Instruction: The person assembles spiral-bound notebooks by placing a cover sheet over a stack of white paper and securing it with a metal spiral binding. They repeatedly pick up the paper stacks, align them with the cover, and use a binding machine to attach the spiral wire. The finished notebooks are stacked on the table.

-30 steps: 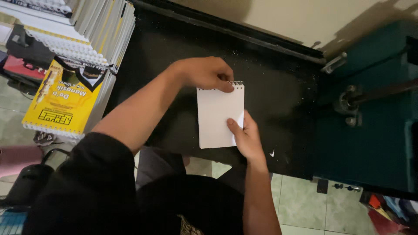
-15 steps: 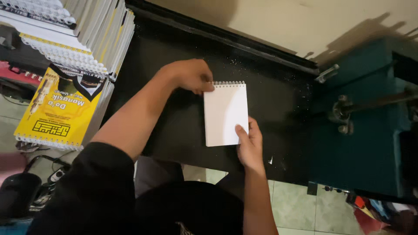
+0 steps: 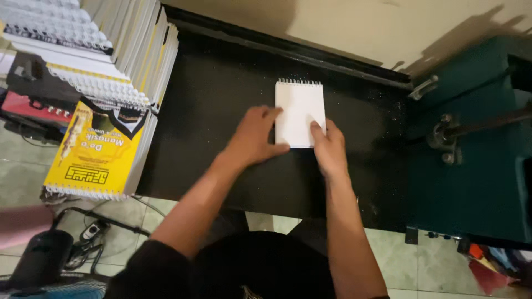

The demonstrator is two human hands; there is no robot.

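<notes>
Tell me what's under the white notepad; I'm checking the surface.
The white notepad lies flat on the black table, specked with paper bits. Whatever lies directly beneath is covered.

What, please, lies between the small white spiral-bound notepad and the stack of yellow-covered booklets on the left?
In the head view, only bare black tabletop separates the small white spiral-bound notepad from the stack of yellow-covered booklets.

The white notepad's (image 3: 300,108) near edge hides under both hands — the stacked booklets (image 3: 105,50) run off the far-left edge.
</notes>
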